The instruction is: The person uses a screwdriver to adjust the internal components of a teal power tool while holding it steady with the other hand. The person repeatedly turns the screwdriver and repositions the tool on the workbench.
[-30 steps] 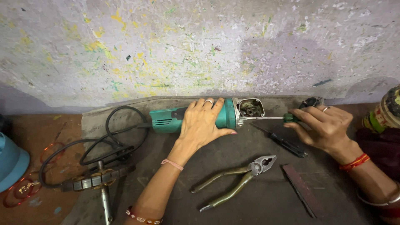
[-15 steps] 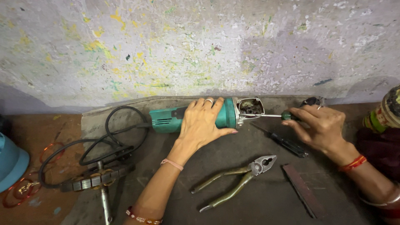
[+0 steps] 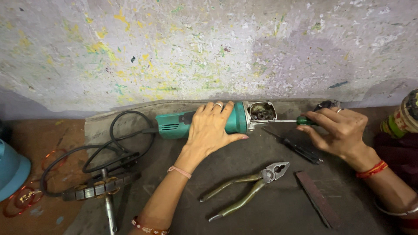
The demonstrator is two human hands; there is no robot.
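Observation:
A teal angle grinder [image 3: 174,124] lies on a dark mat against the wall, its metal gear head [image 3: 260,112] open at the right end. My left hand [image 3: 213,130] lies flat over the grinder body and presses it down. My right hand [image 3: 337,130] grips a green-handled screwdriver [image 3: 305,120], whose shaft points left into the gear head's lower edge.
Pliers [image 3: 248,191] lie on the mat in front. A black-handled screwdriver [image 3: 296,148] rests between my hands, a dark flat bar [image 3: 315,198] at the right. The black cord [image 3: 109,148] coils left above a motor armature [image 3: 102,187]. A blue object [image 3: 11,172] sits far left.
My right hand has shifted slightly on the screwdriver handle while the tip stays at the gear head. My left hand and the grinder have not moved.

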